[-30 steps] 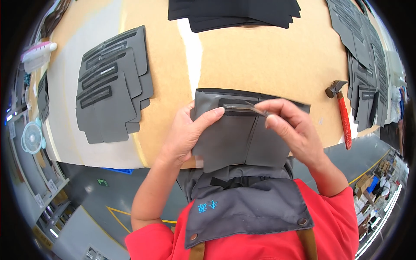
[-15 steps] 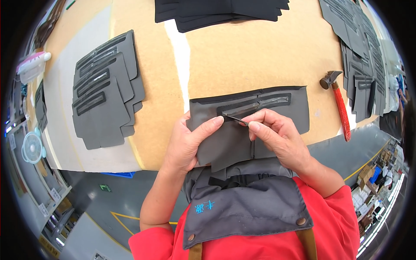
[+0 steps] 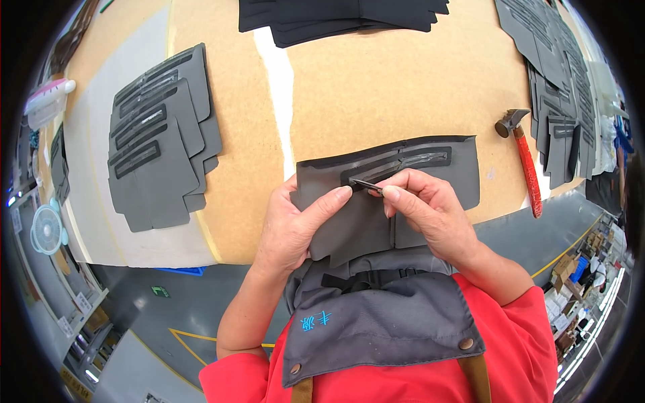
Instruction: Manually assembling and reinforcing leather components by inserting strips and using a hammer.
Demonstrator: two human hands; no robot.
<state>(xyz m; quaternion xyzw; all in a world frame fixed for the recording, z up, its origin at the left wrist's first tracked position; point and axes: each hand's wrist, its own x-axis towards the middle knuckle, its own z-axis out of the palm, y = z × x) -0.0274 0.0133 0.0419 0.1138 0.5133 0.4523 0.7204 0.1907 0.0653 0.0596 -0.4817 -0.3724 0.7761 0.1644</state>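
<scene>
A dark grey flat panel (image 3: 356, 225) lies at the table's near edge, with a long black-bordered slot (image 3: 426, 157) running across its upper part. My left hand (image 3: 295, 221) is closed on the panel's left side, its thumb pressed on top just below the slot's left end. In a pinch between thumb and fingertips, my right hand (image 3: 433, 208) holds a thin dark pointed piece (image 3: 367, 185). Its tip touches or nearly touches the slot's left end beside my left thumb. Whether this is a slim tool or a strip, I cannot tell.
A hammer (image 3: 526, 168) with a red handle lies to the right. Overlapping grey panels (image 3: 161, 161) are fanned out at the left, more grey panels (image 3: 561, 87) at the far right. Black panels (image 3: 336, 19) are stacked at the back. A small pale-blue fan (image 3: 47, 228) stands beyond the left edge.
My left thumb has shifted slightly right along with the panel's left side. The thin dark piece has turned a little, its tip still by the slot's left end.
</scene>
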